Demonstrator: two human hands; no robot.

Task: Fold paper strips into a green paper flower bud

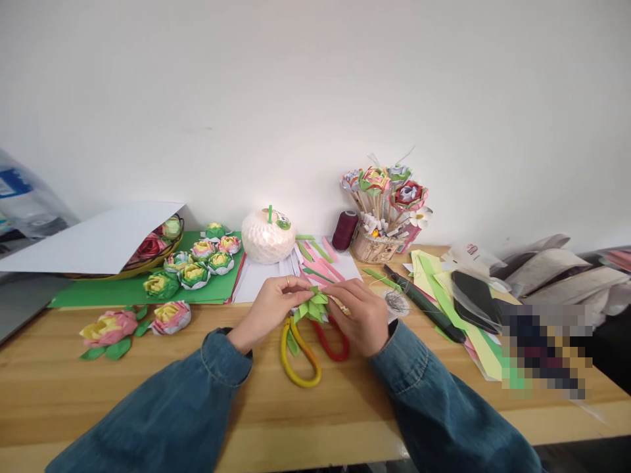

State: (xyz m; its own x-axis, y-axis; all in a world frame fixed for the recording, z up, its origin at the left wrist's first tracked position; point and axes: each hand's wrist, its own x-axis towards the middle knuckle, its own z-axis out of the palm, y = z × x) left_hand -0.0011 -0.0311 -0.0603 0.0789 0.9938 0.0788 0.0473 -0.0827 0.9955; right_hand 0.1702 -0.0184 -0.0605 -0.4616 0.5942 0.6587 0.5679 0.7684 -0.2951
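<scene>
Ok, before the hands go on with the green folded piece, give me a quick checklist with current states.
1. Both hands on the piece: left hand and right hand pinch the green folded piece from either side. Ok.
2. Piece clear of the table: held just above it. Ok.
3. Scissors out of the way: they lie right under the hands. Not ok.
4. Spare strips within reach: just behind the hands. Ok.
5. Finished flowers clear of the work: off to the left. Ok.
6. Folds even: too small to judge. Cannot tell.
</scene>
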